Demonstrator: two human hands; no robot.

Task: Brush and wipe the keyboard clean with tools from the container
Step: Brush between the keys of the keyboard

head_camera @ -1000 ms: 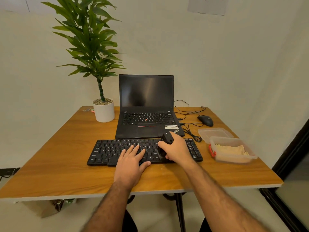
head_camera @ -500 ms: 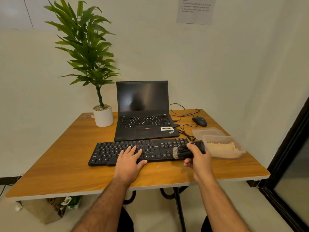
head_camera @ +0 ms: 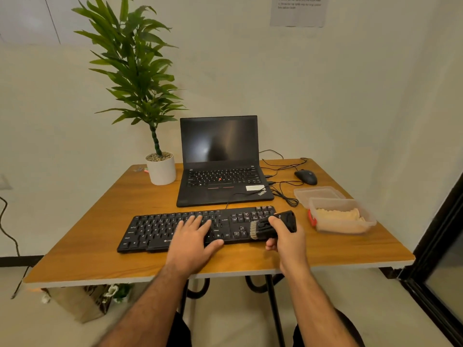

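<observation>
right hand [head_camera: 288, 236] grips brush [head_camera: 274, 225] over keyboard [head_camera: 175, 227]

"ThinkPad" logo readable on laptop [head_camera: 220, 181] palm rest, lower right corner; print on wall paper [head_camera: 299, 10] and keyboard [head_camera: 195, 227] key legends too blurred to read.

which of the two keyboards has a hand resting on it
The separate black full-size keyboard at the table's near side: the left hand lies flat on its keys. The black laptop behind it has its own built-in keys, untouched.
</observation>
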